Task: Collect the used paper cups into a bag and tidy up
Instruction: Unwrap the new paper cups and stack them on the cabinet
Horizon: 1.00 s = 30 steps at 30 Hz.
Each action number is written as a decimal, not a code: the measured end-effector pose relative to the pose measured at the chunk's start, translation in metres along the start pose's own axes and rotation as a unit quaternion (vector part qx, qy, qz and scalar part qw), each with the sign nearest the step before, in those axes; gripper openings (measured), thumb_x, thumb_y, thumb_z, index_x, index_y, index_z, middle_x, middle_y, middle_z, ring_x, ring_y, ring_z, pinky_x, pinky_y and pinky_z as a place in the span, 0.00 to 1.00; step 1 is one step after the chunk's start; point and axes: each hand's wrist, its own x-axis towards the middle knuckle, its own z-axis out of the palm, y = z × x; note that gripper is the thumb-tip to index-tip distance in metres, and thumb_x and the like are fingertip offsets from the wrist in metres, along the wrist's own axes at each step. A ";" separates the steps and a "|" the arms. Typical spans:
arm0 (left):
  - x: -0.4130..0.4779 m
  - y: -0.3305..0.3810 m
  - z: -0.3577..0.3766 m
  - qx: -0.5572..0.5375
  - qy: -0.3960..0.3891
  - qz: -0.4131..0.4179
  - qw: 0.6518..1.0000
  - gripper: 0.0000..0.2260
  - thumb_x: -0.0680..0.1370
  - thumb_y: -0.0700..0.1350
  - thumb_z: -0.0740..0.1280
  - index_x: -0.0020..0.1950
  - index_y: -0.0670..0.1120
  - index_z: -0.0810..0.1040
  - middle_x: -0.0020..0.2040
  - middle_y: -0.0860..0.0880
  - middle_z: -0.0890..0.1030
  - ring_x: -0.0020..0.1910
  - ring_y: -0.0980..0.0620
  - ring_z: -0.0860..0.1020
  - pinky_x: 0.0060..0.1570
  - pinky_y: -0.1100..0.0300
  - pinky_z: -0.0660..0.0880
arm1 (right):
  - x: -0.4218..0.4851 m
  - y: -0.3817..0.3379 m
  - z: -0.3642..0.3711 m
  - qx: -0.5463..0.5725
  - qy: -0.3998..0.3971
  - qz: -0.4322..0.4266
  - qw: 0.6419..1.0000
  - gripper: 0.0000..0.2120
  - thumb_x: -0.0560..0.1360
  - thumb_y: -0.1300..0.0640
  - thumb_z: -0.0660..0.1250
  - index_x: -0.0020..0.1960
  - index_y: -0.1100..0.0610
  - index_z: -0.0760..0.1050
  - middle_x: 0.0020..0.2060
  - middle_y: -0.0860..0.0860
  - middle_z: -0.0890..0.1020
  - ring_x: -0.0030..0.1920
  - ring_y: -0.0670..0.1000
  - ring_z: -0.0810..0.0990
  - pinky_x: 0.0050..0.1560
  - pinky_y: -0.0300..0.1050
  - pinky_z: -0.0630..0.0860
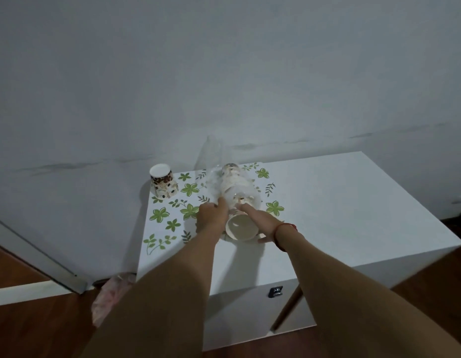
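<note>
On the head camera I see my left hand (211,215) pinching the mouth of the clear bag (210,156). My right hand (260,220) grips the cup stack (241,228), which lies half inside the bag on the flowered mat (172,200). The other cups (163,184) stand upside down at the far left corner.

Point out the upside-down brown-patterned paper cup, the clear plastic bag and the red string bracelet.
upside-down brown-patterned paper cup (164,187): head view, patterned side wall.
clear plastic bag (207,158): head view, empty far end.
red string bracelet (284,225): head view, strand on right wrist.
</note>
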 end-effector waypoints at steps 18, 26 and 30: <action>-0.051 0.021 -0.085 -0.035 -0.121 -0.003 0.992 0.14 0.80 0.49 0.55 0.58 0.46 0.75 0.52 0.43 0.79 0.51 0.43 0.77 0.54 0.50 0.73 | -0.058 -0.048 0.034 -0.075 -0.057 -0.080 0.992 0.25 0.68 0.52 0.76 0.61 0.59 0.73 0.57 0.56 0.80 0.52 0.56 0.81 0.56 0.51 0.80; -0.026 0.079 -0.143 -0.134 -0.055 0.071 0.987 0.11 0.79 0.50 0.58 0.47 0.46 0.77 0.37 0.46 0.79 0.31 0.52 0.76 0.33 0.62 0.75 | -0.059 -0.118 0.057 -0.020 0.046 -0.259 0.965 0.32 0.65 0.61 0.78 0.66 0.59 0.69 0.56 0.55 0.79 0.54 0.54 0.78 0.56 0.46 0.76; 0.009 0.097 -0.164 -0.129 -0.013 0.106 0.986 0.16 0.78 0.58 0.62 0.53 0.47 0.77 0.53 0.44 0.83 0.53 0.44 0.81 0.60 0.47 0.76 | -0.037 -0.157 0.075 -0.016 0.082 -0.307 0.948 0.34 0.65 0.60 0.78 0.67 0.56 0.68 0.52 0.51 0.77 0.50 0.50 0.74 0.49 0.41 0.72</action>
